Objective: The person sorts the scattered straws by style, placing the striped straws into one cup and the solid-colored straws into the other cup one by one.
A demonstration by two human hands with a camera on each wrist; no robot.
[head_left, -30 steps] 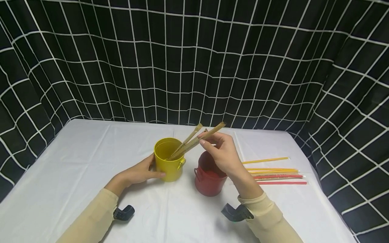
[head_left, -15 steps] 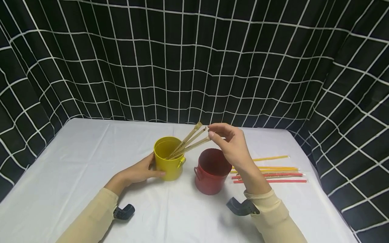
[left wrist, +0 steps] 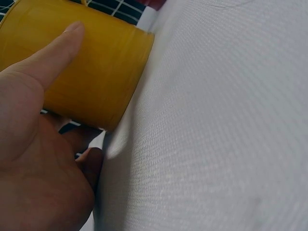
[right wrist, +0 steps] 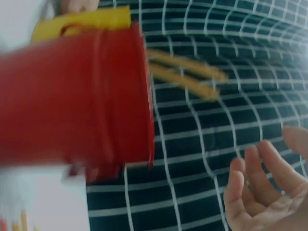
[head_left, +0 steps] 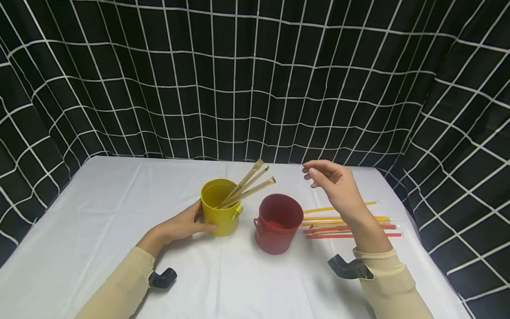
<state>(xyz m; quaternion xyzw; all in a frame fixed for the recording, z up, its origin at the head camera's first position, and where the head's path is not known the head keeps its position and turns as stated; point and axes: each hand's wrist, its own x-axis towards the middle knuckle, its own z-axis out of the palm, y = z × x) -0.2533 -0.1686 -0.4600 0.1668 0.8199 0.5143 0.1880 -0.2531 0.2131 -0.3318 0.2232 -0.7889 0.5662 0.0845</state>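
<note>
Left hand [head_left: 181,228]: wrapped round one yellow bucket [head_left: 224,223] on bench [head_left: 247,283]. Leaning right inside: three brown straws [head_left: 256,189]. Next: one red bucket [head_left: 275,239]. Right hand [head_left: 332,180]: raised, with fingers [head_left: 323,166] loosely bent. Under forearm [head_left: 368,232]: three yellow straws [head_left: 322,218], two red straws [head_left: 328,236].

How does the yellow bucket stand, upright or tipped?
Upright: the yellow bucket rests base-down on the white cloth, its mouth facing up.

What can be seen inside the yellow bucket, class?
Three brown paper-wrapped sticks lean in the yellow bucket, upper ends sticking out. Its near wall covers the bottom, so anything lying there cannot be seen.
</note>
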